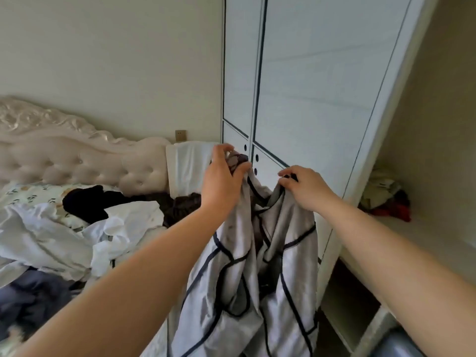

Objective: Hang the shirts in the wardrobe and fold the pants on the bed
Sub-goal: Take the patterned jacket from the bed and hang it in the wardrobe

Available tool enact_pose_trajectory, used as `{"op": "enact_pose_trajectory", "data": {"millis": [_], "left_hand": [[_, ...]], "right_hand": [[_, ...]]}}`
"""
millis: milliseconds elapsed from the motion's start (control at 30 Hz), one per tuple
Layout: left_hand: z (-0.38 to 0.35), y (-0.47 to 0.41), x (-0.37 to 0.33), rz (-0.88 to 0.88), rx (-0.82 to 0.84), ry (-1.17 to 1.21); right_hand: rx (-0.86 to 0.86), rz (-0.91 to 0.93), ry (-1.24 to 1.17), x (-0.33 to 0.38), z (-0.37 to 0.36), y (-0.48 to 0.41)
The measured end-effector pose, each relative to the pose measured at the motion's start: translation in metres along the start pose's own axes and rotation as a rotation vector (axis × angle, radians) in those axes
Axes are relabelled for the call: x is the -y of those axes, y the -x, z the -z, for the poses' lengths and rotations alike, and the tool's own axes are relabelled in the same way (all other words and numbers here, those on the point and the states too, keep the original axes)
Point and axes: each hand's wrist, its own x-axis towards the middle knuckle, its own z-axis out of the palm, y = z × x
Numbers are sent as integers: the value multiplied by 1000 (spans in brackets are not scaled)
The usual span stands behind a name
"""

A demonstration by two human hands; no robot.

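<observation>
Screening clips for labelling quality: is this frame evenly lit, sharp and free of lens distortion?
Head view: soft, even daylight, no hard shadows or glare. Head view: wide-angle bending slants the wardrobe edges. Head view: slightly soft overall. The shirt piping stays readable, while the clothes on the bed smear toward the lower-left corner.

Cut off at bottom edge: pale grey satin shirt with dark piping (pixel 239 253), hem unseen; rounded blue-grey object (pixel 396 343) in the corner, unidentifiable.
Cut off at top: white panelled wardrobe (pixel 309 86).
Hidden: shirt collar, bunched under the left hand (pixel 221 176); dark brown garment (pixel 180 202) on the bed (pixel 31 194), partly behind the left forearm (pixel 154 253).
Blurred: heap of olive, red and dark clothes (pixel 383 199) in the open recess, pieces indistinguishable.
</observation>
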Motion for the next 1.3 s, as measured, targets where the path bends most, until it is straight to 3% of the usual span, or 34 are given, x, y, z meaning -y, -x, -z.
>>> {"op": "enact_pose_trajectory", "data": {"millis": [167,400,700,1000,1300], "left_hand": [[-32,6,-52,-117,88,-3],[-75,26,-128,-304,182,46],[-125,53,-215,-318,481,150],[-174,53,-345,-310,382,545],[-237,44,-473,-393,410,725]], "right_hand": [[-100,61,76,-12,64,27],[-231,173,-52,-17,143,65],[-408,215,-105,-26,229,98],[-675,212,-49,-24,344,133],[-957,31,375,-50,457,165]]}}
